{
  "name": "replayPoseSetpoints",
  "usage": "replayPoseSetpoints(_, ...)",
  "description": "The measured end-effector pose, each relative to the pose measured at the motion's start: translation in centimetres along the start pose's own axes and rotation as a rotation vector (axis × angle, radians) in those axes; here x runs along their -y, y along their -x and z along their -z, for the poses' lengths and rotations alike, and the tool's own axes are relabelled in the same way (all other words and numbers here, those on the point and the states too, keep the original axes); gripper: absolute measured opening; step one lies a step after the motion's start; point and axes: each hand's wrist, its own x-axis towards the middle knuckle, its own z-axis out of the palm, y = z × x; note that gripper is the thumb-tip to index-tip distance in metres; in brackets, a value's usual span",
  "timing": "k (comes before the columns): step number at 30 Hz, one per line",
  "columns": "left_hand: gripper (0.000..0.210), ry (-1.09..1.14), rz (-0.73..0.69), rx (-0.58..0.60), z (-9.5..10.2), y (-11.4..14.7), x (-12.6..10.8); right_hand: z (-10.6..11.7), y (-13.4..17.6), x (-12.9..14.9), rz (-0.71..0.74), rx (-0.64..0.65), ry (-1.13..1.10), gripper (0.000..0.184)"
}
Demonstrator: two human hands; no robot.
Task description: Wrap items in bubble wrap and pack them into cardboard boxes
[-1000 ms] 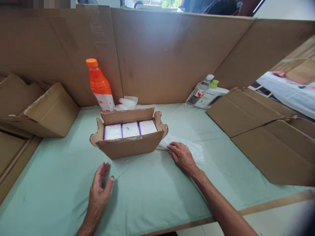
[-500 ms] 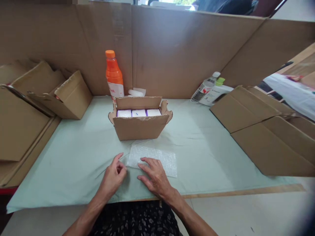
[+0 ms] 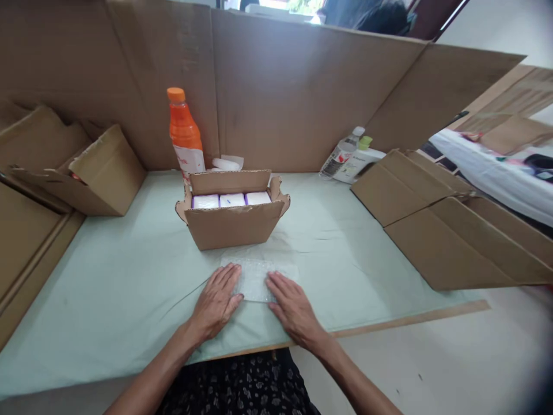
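Fingers [image 3: 225, 278] of both hands lie outstretched and loosely together, palms down and clenched around nothing. Those of the left hand [image 3: 215, 304] rest on the left part of a clear sheet of bubble wrap [image 3: 254, 281], and those of the right hand [image 3: 296, 306] on its right part, with a strip of the sheet showing between them. Nearest the camera, below the wrists, is a dark garment [image 3: 242, 383] with a pale pattern, close against the edge of the table.

The bubble wrap lies flat on the pale green cloth [image 3: 129, 276] that covers the table, just in front of an open cardboard box [image 3: 235, 227]. This box stands upright with its flaps raised, and three white packs [image 3: 232, 200] edged in purple sit in a row inside it.

To either side are more cartons: brown boxes on the left [image 3: 108, 178] and a large folded-looking one on the right [image 3: 458, 236]. Behind the open box stand an orange bottle [image 3: 185, 135] and, beside it, a small white item [image 3: 227, 163] that is hard to make out. Further right, a clear bottle [image 3: 341, 154] tilts next to a white pouch [image 3: 358, 164] with a green cap. A tall cardboard wall [image 3: 302, 98] rises behind them all.
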Motion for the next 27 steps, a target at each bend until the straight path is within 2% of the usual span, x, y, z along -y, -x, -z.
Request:
replayPoseSetpoints(3, 0.050, 0.006, -0.044, 0.012, 0.5, 3.3, 0.2, 2.7, 4.3, -3.5, -0.150, -0.076, 0.045, 0.031)
replayPoseSetpoints(5, 0.046, 0.016, -0.042, -0.022, 1.2, 4.4, 0.0, 3.8, 4.4, -4.6, -0.228, -0.165, 0.065, 0.027)
replayPoseSetpoints(7, 0.043, -0.010, 0.005, -0.104, 1.9, 4.1, -0.1, 3.7, 1.9, -4.2, -0.243, -0.234, 0.074, 0.027)
replayPoseSetpoints(9, 0.041, -0.079, 0.062, -0.171, 2.4, 2.4, 0.2, 2.7, -2.0, -2.6, -0.183, -0.219, 0.052, 0.031)
replayPoseSetpoints(12, 0.045, -0.224, 0.126, -0.133, 2.9, 0.2, 1.3, 0.6, -7.4, 0.1, -0.042, -0.039, 0.014, 0.039)
replayPoseSetpoints(14, 0.050, -0.331, 0.164, -0.075, 3.0, 0.9, 2.3, -0.3, -8.6, 0.6, 0.018, 0.085, 0.031, 0.045)
replayPoseSetpoints(17, 0.058, -0.457, 0.210, -0.074, 3.5, 5.8, 3.6, -0.4, -6.1, -1.2, -0.039, 0.120, 0.117, 0.050)
replayPoseSetpoints(20, 0.064, -0.494, 0.242, -0.116, 4.1, 12.2, 3.6, 0.8, -1.2, -3.4, -0.143, -0.019, 0.193, 0.046)
replayPoseSetpoints(22, 0.064, -0.474, 0.262, -0.145, 4.3, 14.9, 2.9, 1.8, 1.4, -3.6, -0.140, -0.129, 0.188, 0.040)
replayPoseSetpoints(24, 0.060, -0.424, 0.264, -0.186, 4.1, 15.5, 1.7, 2.4, 3.1, -2.9, -0.090, -0.176, 0.141, 0.035)
replayPoseSetpoints(27, 0.042, -0.282, 0.160, -0.224, 3.1, 12.3, -0.4, 2.7, 3.8, -1.3, -0.001, -0.118, 0.064, 0.031)
